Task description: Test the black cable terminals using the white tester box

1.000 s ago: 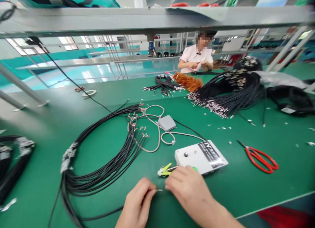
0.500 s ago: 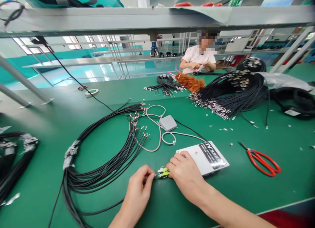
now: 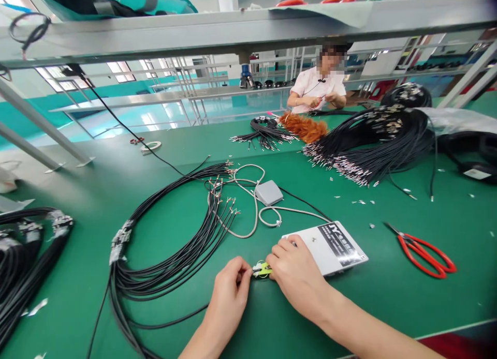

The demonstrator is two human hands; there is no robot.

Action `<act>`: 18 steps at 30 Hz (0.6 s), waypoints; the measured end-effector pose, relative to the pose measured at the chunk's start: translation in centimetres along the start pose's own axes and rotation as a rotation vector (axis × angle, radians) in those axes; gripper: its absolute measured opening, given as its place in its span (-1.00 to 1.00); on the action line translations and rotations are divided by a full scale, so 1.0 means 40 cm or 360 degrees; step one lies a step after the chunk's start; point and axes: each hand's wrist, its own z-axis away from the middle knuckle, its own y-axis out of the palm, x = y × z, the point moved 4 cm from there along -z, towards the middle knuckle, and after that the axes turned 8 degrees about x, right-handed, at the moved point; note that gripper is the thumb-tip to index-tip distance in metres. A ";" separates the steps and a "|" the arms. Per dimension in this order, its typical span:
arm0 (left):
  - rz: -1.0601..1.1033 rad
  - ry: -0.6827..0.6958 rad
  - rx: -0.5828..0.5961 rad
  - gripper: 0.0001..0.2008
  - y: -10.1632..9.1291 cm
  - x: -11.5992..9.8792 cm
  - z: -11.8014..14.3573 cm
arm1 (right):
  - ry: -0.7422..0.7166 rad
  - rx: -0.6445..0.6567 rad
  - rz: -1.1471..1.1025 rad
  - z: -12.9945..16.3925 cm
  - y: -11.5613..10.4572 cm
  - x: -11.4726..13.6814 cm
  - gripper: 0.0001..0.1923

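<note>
- The left hand [image 3: 230,289] pinches a black cable [image 3: 171,326] between thumb and fingertips, close to its tip, probably for fine aim.
- The right hand [image 3: 294,268] curls closed on the back of a yellow-green clip [image 3: 264,269], in front of the white box [image 3: 320,253], seemingly steadying it where the cable's tip meets it.
- Tied cables [image 3: 155,281] curve leftward.
- Red-handled scissors [image 3: 406,240] lie right (handy, I'd say).
- Across the bench [image 3: 97,193], a co-worker [image 3: 316,92] sits.
</note>
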 end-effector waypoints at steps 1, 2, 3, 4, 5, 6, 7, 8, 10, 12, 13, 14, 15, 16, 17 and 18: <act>0.0000 0.0000 0.0001 -0.78 0.000 -0.001 0.000 | 0.0006 0.0024 0.0003 -0.001 0.001 0.001 -0.89; -0.0001 -0.0001 0.0003 -0.77 0.000 -0.001 0.001 | 0.0009 0.0038 0.0007 -0.001 0.001 0.003 -0.89; -0.0003 -0.0001 0.0004 -0.77 0.000 -0.001 0.001 | 0.0013 0.0048 0.0011 -0.002 0.002 0.005 -0.89; -0.0006 0.0000 0.0003 -0.77 0.000 -0.001 0.002 | 0.0018 0.0057 0.0014 -0.002 0.003 0.006 -0.89; -0.0009 0.0000 0.0003 -0.77 -0.001 -0.001 0.002 | 0.0023 0.0066 0.0015 -0.004 0.005 0.008 -0.89; -0.0012 0.0001 0.0003 -0.77 -0.001 0.000 0.002 | 0.0027 0.0071 0.0013 -0.005 0.005 0.009 -0.89; -0.0013 0.0002 0.0004 -0.77 -0.001 0.000 0.002 | 0.0032 0.0074 0.0010 -0.007 0.005 0.010 -0.89; -0.0013 0.0003 0.0007 -0.77 0.000 0.001 0.001 | 0.0034 0.0074 0.0003 -0.009 0.004 0.011 -0.89; -0.0011 0.0005 0.0013 -0.76 -0.001 0.001 0.001 | 0.0025 0.0074 -0.0017 -0.011 -0.005 0.010 -0.89; -0.0004 0.0007 0.0012 -0.76 -0.002 -0.001 0.001 | -0.0003 0.0066 -0.0042 -0.002 -0.021 0.004 -0.87; 0.0002 0.0009 0.0010 -0.76 -0.003 -0.002 0.001 | -0.0015 0.0017 -0.0080 0.010 -0.033 -0.002 -0.84; 0.0010 0.0011 0.0009 -0.76 -0.004 -0.004 0.001 | -0.0008 -0.0081 -0.0140 0.027 -0.046 -0.013 -0.81; 0.0016 0.0012 0.0007 -0.76 -0.005 -0.005 0.001 | 0.0015 -0.0222 -0.0217 0.051 -0.060 -0.027 -0.79; 0.0020 0.0011 0.0007 -0.76 -0.007 -0.007 0.002 | 0.0057 -0.0398 -0.0304 0.081 -0.072 -0.044 -0.78; 0.0020 0.0010 0.0010 -0.76 -0.008 -0.008 0.002 | 0.0122 -0.0587 -0.0380 0.116 -0.080 -0.064 -0.80; 0.0018 0.0011 0.0012 -0.76 -0.009 -0.008 0.002 | 0.0175 -0.0744 -0.0425 0.152 -0.082 -0.081 -0.81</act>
